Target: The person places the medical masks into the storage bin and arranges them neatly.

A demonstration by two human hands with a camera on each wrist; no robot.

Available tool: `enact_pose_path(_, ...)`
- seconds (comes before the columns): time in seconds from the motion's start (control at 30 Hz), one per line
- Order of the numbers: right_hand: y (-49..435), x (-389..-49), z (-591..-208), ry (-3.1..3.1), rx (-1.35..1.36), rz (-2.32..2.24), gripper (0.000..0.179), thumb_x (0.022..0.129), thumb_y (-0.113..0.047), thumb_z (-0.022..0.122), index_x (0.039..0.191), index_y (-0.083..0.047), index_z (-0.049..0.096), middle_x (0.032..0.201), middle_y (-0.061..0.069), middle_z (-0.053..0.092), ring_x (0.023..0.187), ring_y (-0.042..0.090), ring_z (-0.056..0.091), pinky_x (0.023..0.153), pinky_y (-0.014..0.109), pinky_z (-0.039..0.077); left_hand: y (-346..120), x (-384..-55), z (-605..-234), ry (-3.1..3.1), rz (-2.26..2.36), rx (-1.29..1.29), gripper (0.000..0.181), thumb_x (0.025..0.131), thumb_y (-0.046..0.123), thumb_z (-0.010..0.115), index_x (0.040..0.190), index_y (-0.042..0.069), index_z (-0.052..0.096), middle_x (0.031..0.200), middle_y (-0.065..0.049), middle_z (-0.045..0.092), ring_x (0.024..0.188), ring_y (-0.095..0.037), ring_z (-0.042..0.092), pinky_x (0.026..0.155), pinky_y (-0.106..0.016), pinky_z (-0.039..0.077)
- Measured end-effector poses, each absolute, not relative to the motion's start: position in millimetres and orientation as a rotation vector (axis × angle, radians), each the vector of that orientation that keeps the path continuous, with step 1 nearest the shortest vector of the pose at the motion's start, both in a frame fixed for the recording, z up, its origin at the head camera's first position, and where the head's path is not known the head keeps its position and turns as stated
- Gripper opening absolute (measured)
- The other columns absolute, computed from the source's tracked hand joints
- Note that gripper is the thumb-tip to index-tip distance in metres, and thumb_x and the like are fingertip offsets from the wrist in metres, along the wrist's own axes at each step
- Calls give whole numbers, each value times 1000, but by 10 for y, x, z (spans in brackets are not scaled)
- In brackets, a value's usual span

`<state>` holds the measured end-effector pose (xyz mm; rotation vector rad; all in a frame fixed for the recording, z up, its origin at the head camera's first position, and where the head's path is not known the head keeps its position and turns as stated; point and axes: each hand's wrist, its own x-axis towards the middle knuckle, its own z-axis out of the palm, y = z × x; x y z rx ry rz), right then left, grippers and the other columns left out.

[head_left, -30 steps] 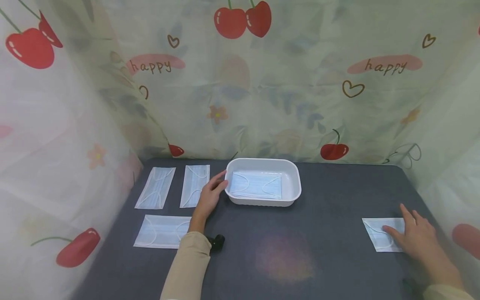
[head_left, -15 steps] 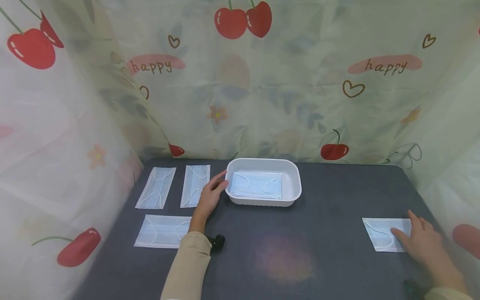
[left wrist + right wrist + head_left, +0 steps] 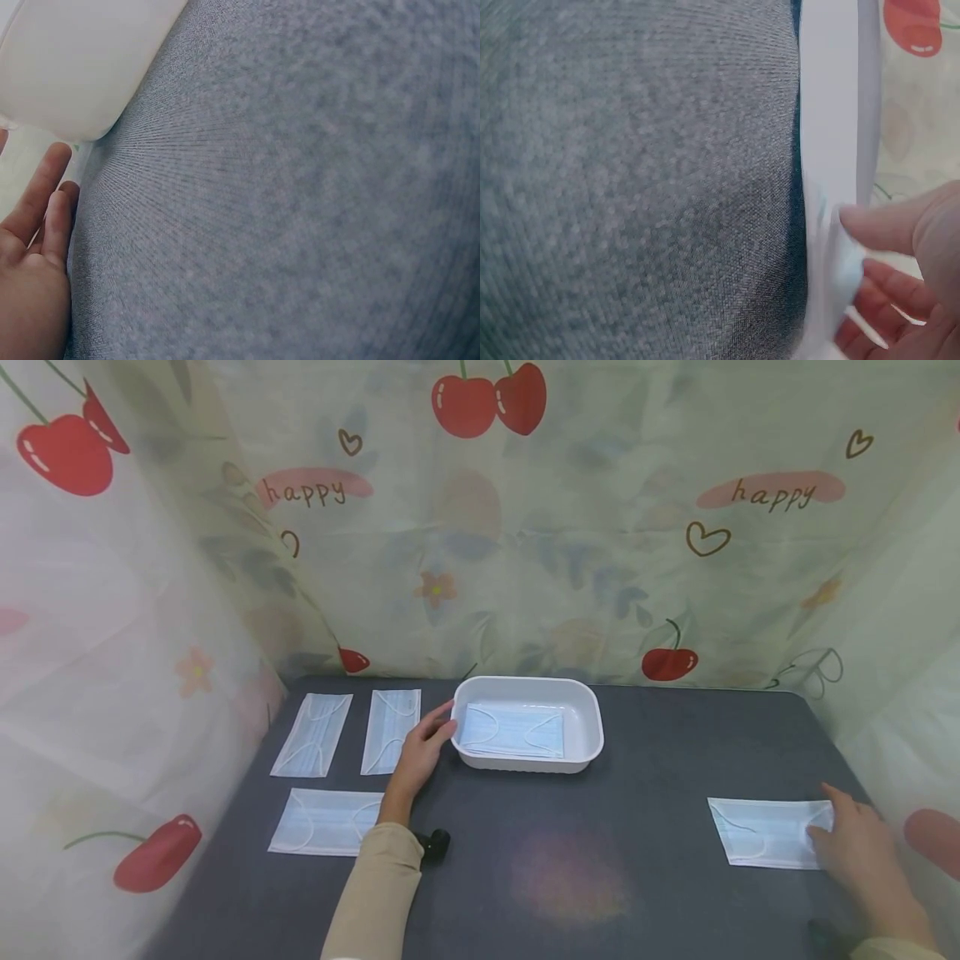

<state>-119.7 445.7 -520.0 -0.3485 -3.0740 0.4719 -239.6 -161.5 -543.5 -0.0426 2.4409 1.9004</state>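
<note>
At the right side of the table my right hand (image 3: 858, 847) pinches the right end of a pale blue face mask (image 3: 765, 835). In the right wrist view the thumb presses on one face of the mask (image 3: 830, 127), with the fingers (image 3: 904, 289) behind it. My left hand (image 3: 416, 760) touches the left end of a white plastic basin (image 3: 585, 727), its fingers fairly straight in the left wrist view, right at the basin's wall (image 3: 71, 67). Inside the basin lie face masks (image 3: 513, 732), flat, toward its left side.
Left of the basin, two face masks lie upright on the grey table, one at the far left (image 3: 311, 737) and one beside my left hand (image 3: 390, 727). Another mask (image 3: 322, 821) lies crosswise nearer, partly behind my left forearm. A cherry-printed curtain (image 3: 525, 568) encloses the table.
My right hand has shifted slightly right to the mask's end and now pinches it. The mask has turned a little and moved slightly left and nearer. The left hand has stayed at the basin.
</note>
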Motion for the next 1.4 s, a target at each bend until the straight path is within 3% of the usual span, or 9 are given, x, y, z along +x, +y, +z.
enact_pose_path(0.17, 4437, -1222, -5164, -3026, -410, 513, 63, 86, 7, 55, 145, 15, 34, 110, 43, 56, 95, 57, 55, 79, 64, 44, -1612, -2387, -5424, 2444, 1901, -45, 43, 100, 49, 61, 142, 46, 55, 141, -6, 62, 138, -28, 53, 118, -56, 38)
enact_pose_path(0.33, 4424, -1221, -5162, -3025, -462, 516, 52, 89, 5, 56, 138, 16, 43, 101, 38, 58, 84, 47, 57, 70, 56, 45, -1604, -2389, -5424, 2447, 1901, -42, 43, 100, 48, 61, 142, 46, 55, 142, -6, 62, 138, -27, 54, 118, -55, 38)
enact_pose_path(0.57, 4485, -1221, -5176, -3102, -504, 668, 37, 100, -10, 54, 131, 10, 54, 124, 42, 56, 105, 55, 55, 78, 62, 47, -1605, -2400, -5439, 2469, 1903, -30, 45, 100, 48, 61, 144, 42, 55, 141, -8, 63, 136, -28, 55, 118, -55, 38)
enact_pose_path(0.83, 4461, -1250, -5228, -3004, -743, 984, 52, 108, -36, 48, 144, 1, 47, 146, 37, 43, 127, 56, 41, 93, 69, 40, -1610, -2400, -5447, 2470, 1903, -58, 44, 100, 48, 61, 143, 42, 56, 139, -7, 64, 135, -27, 56, 118, -54, 38)
enact_pose_path(1.17, 4370, -1283, -5238, -2858, -857, 1250, 59, 108, -42, 45, 153, -4, 42, 156, 29, 40, 140, 50, 35, 103, 65, 35, -1597, -2414, -5474, 2485, 1901, -53, 43, 100, 48, 61, 142, 43, 56, 137, -7, 65, 135, -27, 56, 117, -54, 39)
enact_pose_path(1.27, 4345, -1300, -5208, -2832, -861, 1321, 61, 107, -46, 44, 154, -7, 42, 157, 25, 39, 136, 44, 37, 98, 55, 39, -1596, -2406, -5469, 2491, 1897, -43, 45, 100, 49, 61, 144, 42, 56, 139, -8, 64, 135, -27, 56, 117, -54, 39)
enact_pose_path(1.4, 4293, -1317, -5150, -2803, -801, 1411, 59, 105, -50, 47, 151, -13, 47, 139, 12, 51, 117, 25, 47, 80, 26, 43, -1606, -2404, -5462, 2492, 1884, -47, 44, 100, 50, 60, 143, 44, 55, 139, -7, 64, 136, -27, 56, 118, -54, 39)
